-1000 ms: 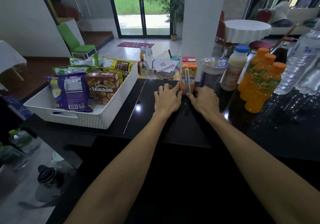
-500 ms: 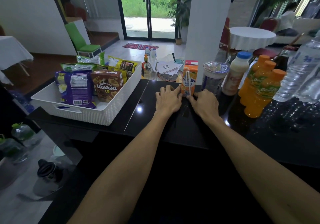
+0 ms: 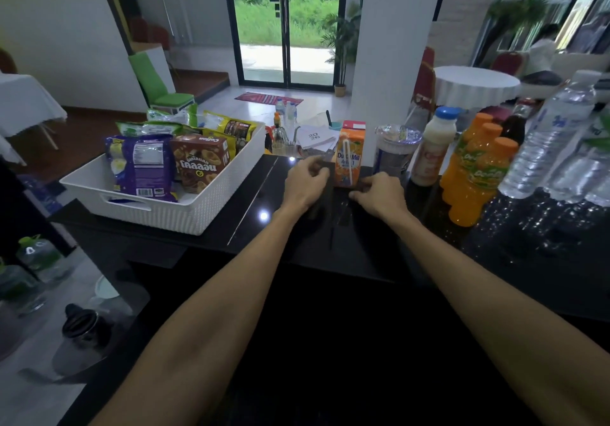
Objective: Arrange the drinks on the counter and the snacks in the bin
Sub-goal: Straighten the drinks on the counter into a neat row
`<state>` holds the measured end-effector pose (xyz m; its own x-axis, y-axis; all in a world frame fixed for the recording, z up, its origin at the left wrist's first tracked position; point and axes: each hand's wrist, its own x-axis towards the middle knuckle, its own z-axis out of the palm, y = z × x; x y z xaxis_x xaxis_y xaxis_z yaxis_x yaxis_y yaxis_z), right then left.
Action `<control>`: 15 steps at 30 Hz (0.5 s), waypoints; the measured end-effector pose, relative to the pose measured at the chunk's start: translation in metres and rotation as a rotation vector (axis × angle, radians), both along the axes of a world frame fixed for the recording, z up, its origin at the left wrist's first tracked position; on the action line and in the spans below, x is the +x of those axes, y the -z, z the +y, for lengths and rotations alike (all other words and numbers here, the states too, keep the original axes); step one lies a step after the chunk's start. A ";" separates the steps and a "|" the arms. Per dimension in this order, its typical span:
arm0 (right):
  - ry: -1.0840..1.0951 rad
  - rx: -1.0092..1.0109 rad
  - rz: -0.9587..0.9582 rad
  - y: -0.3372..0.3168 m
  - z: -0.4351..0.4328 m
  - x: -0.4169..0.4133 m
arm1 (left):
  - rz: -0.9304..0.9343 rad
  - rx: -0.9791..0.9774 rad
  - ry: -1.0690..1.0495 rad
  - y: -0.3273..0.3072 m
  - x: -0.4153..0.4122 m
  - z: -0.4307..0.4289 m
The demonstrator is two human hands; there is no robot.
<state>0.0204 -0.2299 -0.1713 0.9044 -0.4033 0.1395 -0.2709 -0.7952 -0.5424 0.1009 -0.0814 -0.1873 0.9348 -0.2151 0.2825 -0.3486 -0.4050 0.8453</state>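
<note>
Flanking juice carton [image 3: 350, 156] with both hands on black bench [image 3: 257, 191], toward far edge. Stands upright, straw face toward camera, leftmost in drinks row. Just beside sealed cup [image 3: 396, 151]; then milk bottle [image 3: 435, 148], orange bottles [image 3: 475, 174] and water bottles [image 3: 548, 141] running rightward. Reads as a squaring-up step: hands kept low near the base, presumably to slide rather than lift, given tall narrow shape, easily tipped.

Left hand [image 3: 307, 186]: fingers curled, at carton's left side, motion-blurred. Cannot tell whether touching, gripping or clear of it.

Right hand [image 3: 379, 194]: low over bench, curled fingertips at carton's lower right corner. Touch versus pinch not resolvable.

Bin [image 3: 165, 217] well apart to the left on same bench, holding snacks only. Purple bag [image 3: 142, 168] and brown biscuit box [image 3: 199, 161] propped upright at front, yellow pack [image 3: 231, 127] and green packs behind. Probably stood on end to fit more in and keep labels readable.

Judgement: sorting close to done. No snack seen among drinks, no drink seen in bin. Remaining work likely only closing up and straightening the row. Main risk: nudging carton into cup, or tipping it by pushing too high.
</note>
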 end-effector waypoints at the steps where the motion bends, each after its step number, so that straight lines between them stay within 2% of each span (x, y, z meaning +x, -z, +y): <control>1: -0.019 0.011 0.015 -0.009 -0.002 -0.004 | -0.011 -0.089 -0.012 -0.004 -0.002 0.005; 4: -0.053 -0.104 -0.119 -0.054 -0.020 -0.017 | -0.128 -0.156 0.008 -0.038 -0.003 0.005; 8: -0.068 -0.334 -0.337 -0.133 -0.060 -0.029 | -0.335 -0.027 0.179 -0.115 -0.004 -0.025; 9: -0.059 -0.383 -0.334 -0.149 -0.074 -0.027 | -0.358 0.068 0.237 -0.132 -0.004 -0.037; 11: -0.039 -0.481 -0.191 -0.172 -0.100 -0.021 | -0.414 0.372 0.329 -0.153 -0.003 -0.064; 13: -0.038 -0.579 0.037 -0.181 -0.121 -0.015 | -0.517 0.745 0.331 -0.160 -0.004 -0.092; 15: -0.043 -0.668 0.158 -0.181 -0.134 -0.012 | -0.578 1.013 0.282 -0.156 -0.003 -0.116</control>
